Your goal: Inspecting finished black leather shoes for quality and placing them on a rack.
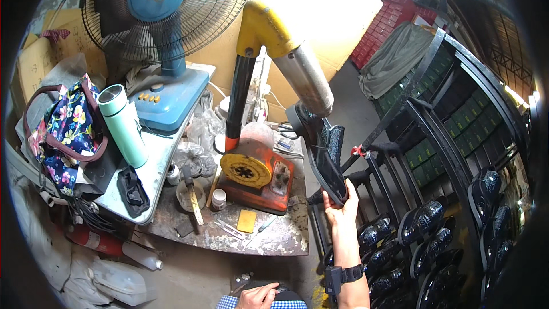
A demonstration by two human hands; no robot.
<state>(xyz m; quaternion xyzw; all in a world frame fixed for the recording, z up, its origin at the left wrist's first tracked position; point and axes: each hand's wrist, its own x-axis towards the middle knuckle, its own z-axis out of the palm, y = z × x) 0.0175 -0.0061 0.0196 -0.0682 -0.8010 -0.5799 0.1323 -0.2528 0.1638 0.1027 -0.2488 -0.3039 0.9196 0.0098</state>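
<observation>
My right hand (pixel 341 209) grips one end of a black shoe (pixel 327 166) with a glittery upper, fingers and thumb closed round it. The shoe is tilted steeply, its upper part right at the mouth of a metal air pipe (pixel 306 74). That pipe bends down from a yellow elbow (pixel 269 23) on an orange and yellow blower machine (pixel 257 177). At the bottom edge, my left hand (pixel 258 297) lies in my lap, fingers extended and holding nothing visible. The lower part of that hand is cut off by the frame.
Several glittery black shoes (pixel 423 223) hang on a metal rack (pixel 437 129) at right. On the worn workbench (pixel 286 243) lie a yellow block (pixel 247 221), tweezers (pixel 229 229), a small white jar (pixel 219 199) and a brush (pixel 193 200). A blue fan (pixel 168 97) and mint bottle (pixel 123 126) stand left.
</observation>
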